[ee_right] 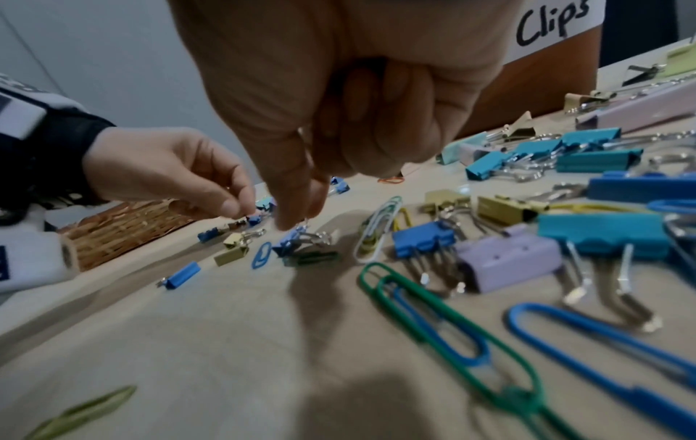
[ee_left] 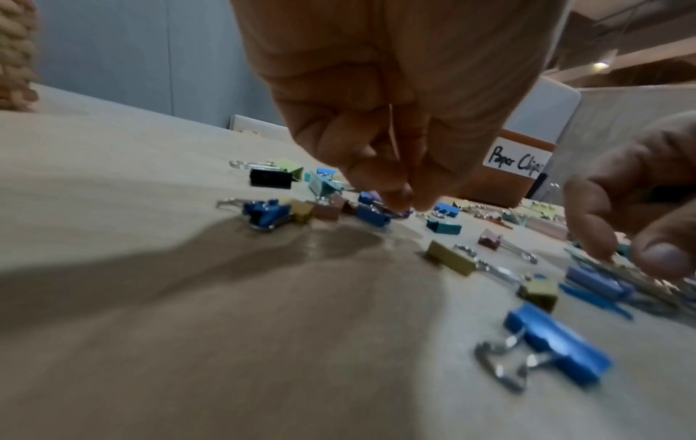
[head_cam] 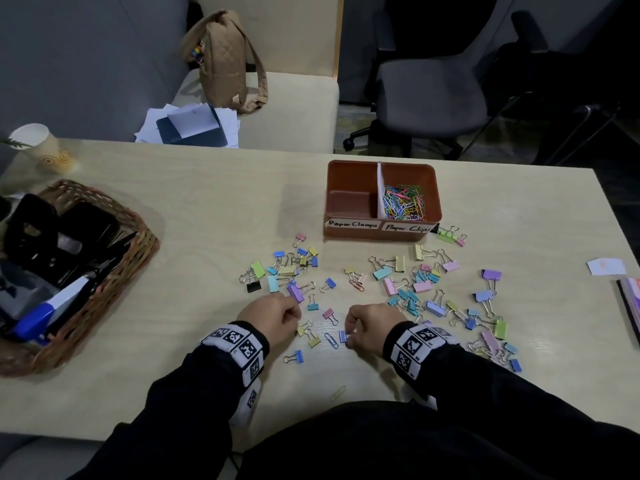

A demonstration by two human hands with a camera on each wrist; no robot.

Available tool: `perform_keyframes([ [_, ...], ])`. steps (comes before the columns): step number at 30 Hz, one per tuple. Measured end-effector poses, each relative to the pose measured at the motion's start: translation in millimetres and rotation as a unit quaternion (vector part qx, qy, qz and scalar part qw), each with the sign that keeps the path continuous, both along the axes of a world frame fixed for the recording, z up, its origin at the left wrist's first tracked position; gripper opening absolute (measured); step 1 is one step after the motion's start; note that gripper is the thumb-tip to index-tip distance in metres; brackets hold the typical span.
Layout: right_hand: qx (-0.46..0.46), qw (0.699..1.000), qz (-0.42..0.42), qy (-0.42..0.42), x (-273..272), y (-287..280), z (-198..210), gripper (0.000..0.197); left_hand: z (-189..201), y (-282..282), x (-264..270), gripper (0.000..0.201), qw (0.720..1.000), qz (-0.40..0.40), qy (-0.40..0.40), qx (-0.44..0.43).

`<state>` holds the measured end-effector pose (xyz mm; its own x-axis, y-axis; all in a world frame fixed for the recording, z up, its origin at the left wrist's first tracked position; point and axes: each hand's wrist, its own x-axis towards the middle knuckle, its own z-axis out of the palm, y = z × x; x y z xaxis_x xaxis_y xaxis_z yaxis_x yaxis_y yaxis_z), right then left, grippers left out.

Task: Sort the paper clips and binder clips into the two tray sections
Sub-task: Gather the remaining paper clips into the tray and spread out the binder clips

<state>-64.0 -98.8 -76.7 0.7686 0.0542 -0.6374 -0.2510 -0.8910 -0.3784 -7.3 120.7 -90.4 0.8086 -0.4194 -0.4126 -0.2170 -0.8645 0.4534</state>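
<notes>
A brown two-section tray [head_cam: 381, 232] stands at the far middle of the table. Its right section holds coloured paper clips [head_cam: 405, 202] and its left section shows bare floor. Pastel binder clips [head_cam: 429, 285] lie scattered in front of it, with a few loose paper clips such as a blue one [head_cam: 331, 340]. My left hand [head_cam: 297, 323] hovers low, its fingertips [ee_left: 405, 205] pinched on a small blue binder clip [ee_right: 254, 219]. My right hand [head_cam: 348, 336] pinches the wire handle of another blue binder clip [ee_right: 290, 241] resting on the table.
A wicker basket [head_cam: 145, 244] of office tools sits at the left. A paper cup [head_cam: 38, 147] stands at the far left corner. Notebooks [head_cam: 630, 299] and a paper slip [head_cam: 606, 266] lie at the right edge. A yellow paper clip [head_cam: 337, 393] lies near the front edge.
</notes>
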Motion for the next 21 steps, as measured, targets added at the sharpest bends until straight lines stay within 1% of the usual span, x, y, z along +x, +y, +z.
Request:
perform_keyframes([
  [2, -0.018, 0.999, 0.024, 0.021, 0, 0, -1, 0.028, 1, 2, -8, 0.014, 0.999, -0.024, 0.024, 0.025],
  [3, -0.026, 0.999, 0.034, 0.022, 0, -1, -2, 0.029, 1, 2, -10, 0.018, 0.999, -0.026, 0.028, 0.033],
  [5, -0.037, 0.999, 0.036, 0.008, 0, -3, -4, 0.024, 0, 0, -12, 0.02, 0.999, -0.022, 0.013, 0.036],
  [7, -0.038, 0.999, 0.02, -0.01, 1, -6, -4, 0.021, 1, -6, -14, 0.017, 0.999, -0.03, -0.007, 0.018],
  [9, -0.036, 0.999, 0.002, -0.014, 0, -11, -1, 0.025, 3, -17, -20, 0.015, 0.997, -0.071, -0.021, -0.004],
  [11, -0.04, 0.999, -0.001, -0.013, -2, -13, 1, 0.029, 5, -29, -28, 0.021, 0.991, -0.126, -0.03, -0.013],
  [13, -0.053, 0.998, 0.009, -0.016, -5, -14, 0, 0.03, 3, -41, -32, 0.028, 0.982, -0.182, -0.042, 0.016],
  [15, -0.062, 0.998, 0.015, -0.017, -7, -13, -3, 0.026, 0, -50, -32, 0.03, 0.974, -0.213, -0.052, 0.059],
  [16, -0.063, 0.998, 0.015, -0.019, -7, -12, -4, 0.022, -1, -52, -32, 0.029, 0.973, -0.211, -0.053, 0.069],
  [19, -0.062, 0.997, 0.023, -0.028, -9, -10, -7, 0.006, -6, -53, -33, 0.027, 0.974, -0.205, -0.056, 0.08],
  [21, -0.067, 0.996, 0.048, -0.032, -10, -8, -8, 0.001, -6, -52, -33, 0.024, 0.976, -0.198, -0.054, 0.07],
])
